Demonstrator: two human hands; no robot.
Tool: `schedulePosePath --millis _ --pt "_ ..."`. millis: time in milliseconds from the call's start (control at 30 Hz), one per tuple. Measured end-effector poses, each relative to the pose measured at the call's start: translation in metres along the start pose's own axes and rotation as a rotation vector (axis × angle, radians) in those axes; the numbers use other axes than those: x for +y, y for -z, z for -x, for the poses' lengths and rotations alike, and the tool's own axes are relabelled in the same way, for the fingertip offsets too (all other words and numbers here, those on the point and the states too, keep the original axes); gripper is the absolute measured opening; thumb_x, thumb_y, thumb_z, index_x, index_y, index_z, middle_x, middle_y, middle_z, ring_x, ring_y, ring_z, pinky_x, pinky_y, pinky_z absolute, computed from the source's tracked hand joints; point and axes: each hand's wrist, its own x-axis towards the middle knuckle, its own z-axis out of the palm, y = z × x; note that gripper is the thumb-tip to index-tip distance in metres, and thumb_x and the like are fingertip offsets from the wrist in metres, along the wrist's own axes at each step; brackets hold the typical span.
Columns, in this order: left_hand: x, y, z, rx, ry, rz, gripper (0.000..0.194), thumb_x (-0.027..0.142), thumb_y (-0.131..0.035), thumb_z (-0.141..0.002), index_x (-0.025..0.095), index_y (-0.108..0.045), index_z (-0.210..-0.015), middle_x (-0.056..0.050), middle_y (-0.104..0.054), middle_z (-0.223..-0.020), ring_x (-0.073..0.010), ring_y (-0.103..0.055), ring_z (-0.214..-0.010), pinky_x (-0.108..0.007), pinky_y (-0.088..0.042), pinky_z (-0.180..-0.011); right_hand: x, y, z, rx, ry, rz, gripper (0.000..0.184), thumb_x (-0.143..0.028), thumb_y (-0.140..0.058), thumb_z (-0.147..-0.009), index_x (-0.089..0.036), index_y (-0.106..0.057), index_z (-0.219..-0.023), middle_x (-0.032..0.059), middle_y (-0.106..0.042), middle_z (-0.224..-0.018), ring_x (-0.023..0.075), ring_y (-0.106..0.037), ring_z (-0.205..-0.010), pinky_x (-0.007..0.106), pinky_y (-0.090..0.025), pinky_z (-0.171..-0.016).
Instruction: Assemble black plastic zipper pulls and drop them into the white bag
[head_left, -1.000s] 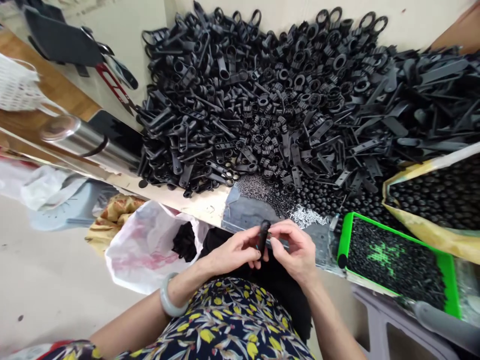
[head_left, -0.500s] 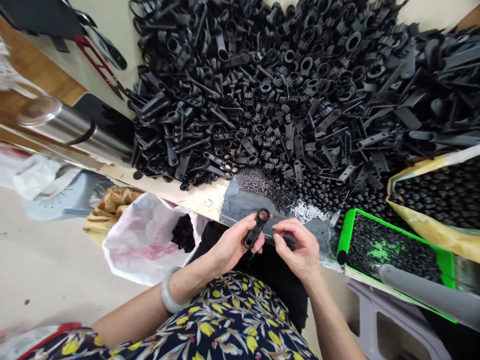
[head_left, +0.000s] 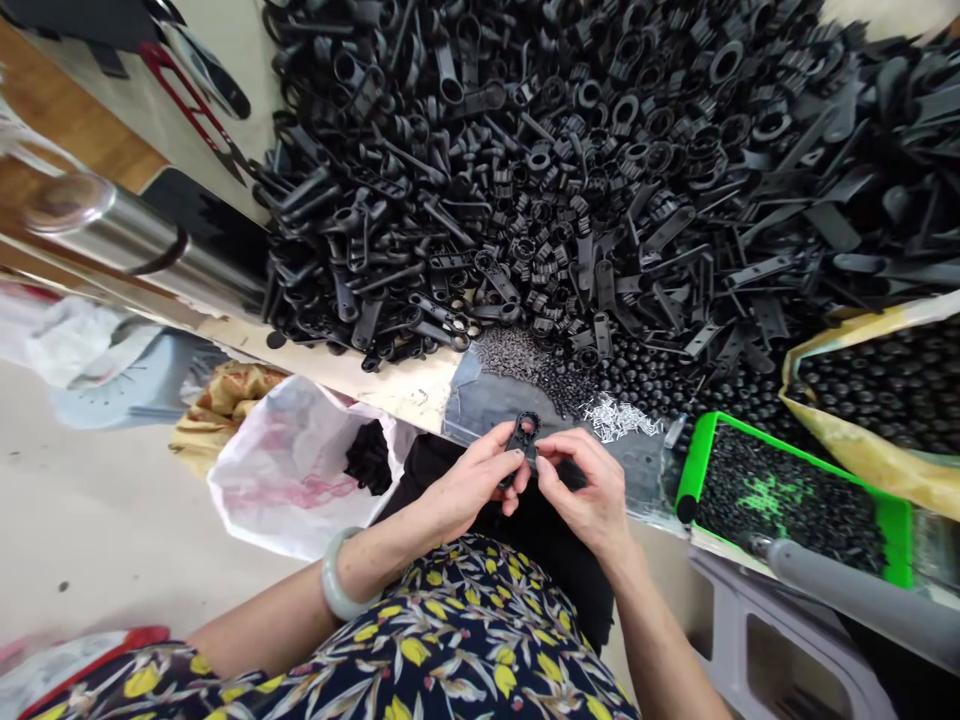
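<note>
My left hand (head_left: 480,468) grips a black plastic piece (head_left: 527,428) with a ring at its upper end, held over my lap by the table edge. The thumb lies across the piece and hides much of its lower part. My right hand (head_left: 589,485) is at the right side of the piece, its thumb and index finger pinched together against it. Whatever small part sits in that pinch is too hidden to name. Just beyond the hands are a pile of small silver pins (head_left: 619,418) and a heap of tiny grey parts (head_left: 510,357).
Black plastic parts (head_left: 540,200) are heaped across the table. On the right are a green tray (head_left: 696,470) of small black bits and a yellow-edged bag (head_left: 840,425) of black balls. A white bag (head_left: 270,480) hangs at the left, below a steel flask (head_left: 105,225).
My right hand has moved left, from apart to touching the black piece. My left thumb has shifted over the piece. The view has moved slightly.
</note>
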Motion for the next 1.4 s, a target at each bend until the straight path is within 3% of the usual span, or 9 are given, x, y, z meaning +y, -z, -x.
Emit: schedulePosePath --millis 167,367,700,900,1400 --pt "-0.003 -0.001 -0.002 -0.002 -0.026 -0.078 0.049 0.038 -0.064 -0.091 0.018 -0.056 -0.135 0.003 -0.057 -0.075 -0.0114 -0.053 -0.061 -0.023 -0.049 -0.056 0.004 -0.001 -0.002 -0.032 0.108 0.177 0.021 -0.016 -0.066 -0.095 -0.025 -0.07 -0.113 0.0052 -0.075 -0.098 0.0179 -0.069 -0.083 0.034 -0.058 -0.074" --pt "-0.012 0.0 -0.006 -0.003 -0.074 -0.144 0.047 0.037 -0.06 -0.094 0.018 -0.053 -0.137 0.002 -0.058 -0.081 -0.0102 -0.054 -0.058 -0.023 -0.048 -0.056 0.007 -0.003 0.002 -0.066 0.194 0.303 0.025 -0.013 -0.064 -0.098 -0.023 -0.071 -0.12 0.0057 -0.078 -0.102 0.0195 -0.073 -0.09 0.034 -0.059 -0.082" --pt "-0.017 -0.001 -0.007 0.001 -0.1 -0.314 0.039 0.026 -0.049 -0.096 0.018 -0.049 -0.134 0.003 -0.057 -0.084 -0.0089 -0.055 -0.057 -0.024 -0.049 -0.059 -0.001 -0.008 0.01 0.002 0.157 0.374 0.02 -0.011 -0.064 -0.1 -0.018 -0.074 -0.116 0.0056 -0.081 -0.104 0.0156 -0.078 -0.09 0.026 -0.059 -0.085" --pt "-0.018 0.0 -0.007 -0.013 -0.105 -0.39 0.05 0.021 -0.046 -0.095 0.02 -0.043 -0.145 0.004 -0.058 -0.085 -0.0092 -0.057 -0.057 -0.025 -0.05 -0.061 -0.003 -0.004 0.009 -0.037 0.119 0.38 0.016 -0.013 -0.066 -0.1 -0.018 -0.075 -0.112 0.0045 -0.081 -0.103 0.0142 -0.077 -0.088 0.024 -0.057 -0.082" --pt "-0.019 0.003 -0.008 -0.016 -0.11 -0.415 0.044 0.02 -0.045 -0.094 0.019 -0.046 -0.138 0.002 -0.06 -0.088 -0.009 -0.058 -0.057 -0.025 -0.051 -0.062 -0.008 0.0 0.0 -0.079 0.112 0.434 0.011 -0.016 -0.064 -0.101 -0.018 -0.073 -0.108 0.0028 -0.079 -0.099 0.0138 -0.075 -0.084 0.025 -0.054 -0.08"
